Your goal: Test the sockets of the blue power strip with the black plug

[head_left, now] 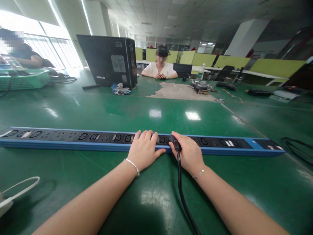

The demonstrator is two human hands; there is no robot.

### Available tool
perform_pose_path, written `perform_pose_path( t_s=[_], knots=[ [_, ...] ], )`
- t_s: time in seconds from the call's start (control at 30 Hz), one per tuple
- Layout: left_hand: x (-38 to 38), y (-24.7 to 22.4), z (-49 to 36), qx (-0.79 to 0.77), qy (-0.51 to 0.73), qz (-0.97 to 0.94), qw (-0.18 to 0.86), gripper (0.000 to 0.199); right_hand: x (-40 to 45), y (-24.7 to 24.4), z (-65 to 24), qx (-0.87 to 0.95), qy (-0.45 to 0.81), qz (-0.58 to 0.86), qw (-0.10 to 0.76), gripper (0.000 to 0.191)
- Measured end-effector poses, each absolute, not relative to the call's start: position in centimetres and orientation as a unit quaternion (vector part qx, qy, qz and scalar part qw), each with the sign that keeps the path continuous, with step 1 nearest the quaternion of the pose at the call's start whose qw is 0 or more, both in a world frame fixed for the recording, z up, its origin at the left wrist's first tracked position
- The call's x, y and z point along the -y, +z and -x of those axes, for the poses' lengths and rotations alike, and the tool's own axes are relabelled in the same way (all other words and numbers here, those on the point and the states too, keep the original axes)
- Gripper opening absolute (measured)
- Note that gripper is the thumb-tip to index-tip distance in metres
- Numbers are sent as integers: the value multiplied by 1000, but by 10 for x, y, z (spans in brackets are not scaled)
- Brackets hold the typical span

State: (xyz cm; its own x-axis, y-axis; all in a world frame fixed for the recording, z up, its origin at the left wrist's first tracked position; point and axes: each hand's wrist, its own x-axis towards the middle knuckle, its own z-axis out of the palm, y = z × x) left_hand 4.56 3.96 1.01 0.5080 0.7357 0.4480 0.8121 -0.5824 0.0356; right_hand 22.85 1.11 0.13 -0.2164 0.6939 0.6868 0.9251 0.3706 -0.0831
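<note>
A long blue power strip (66, 145) with a black face and a row of sockets lies crosswise on the green table. My left hand (143, 149) grips it near the middle, fingers over the top and thumb along the near side. Just to the right, my right hand (190, 151) is closed around a black power plug (176, 144) held against the strip's face. How deep the plug sits in a socket is hidden by the hand. From the plug, a thick black cord (180, 182) runs down toward me.
Beyond the strip stand a black computer case (107, 62) and a pair of work gloves (121, 89). A green basket (29, 80) is at far left, a white looped object (22, 191) at near left. Black cable (297, 148) lies right. Two people sit across the table and at left.
</note>
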Motion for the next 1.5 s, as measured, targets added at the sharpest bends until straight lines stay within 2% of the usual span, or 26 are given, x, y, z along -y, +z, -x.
perform_pose_path(
  t_s=[0.47, 1.5],
  knots=[
    [-40, 11, -44, 442, -225, 865, 80, 55, -11, 1, -232, 755, -124, 552, 332, 31],
    [-42, 8, -43, 439, -242, 863, 67, 57, -10, -2, -231, 748, -140, 546, 351, 31]
  ],
)
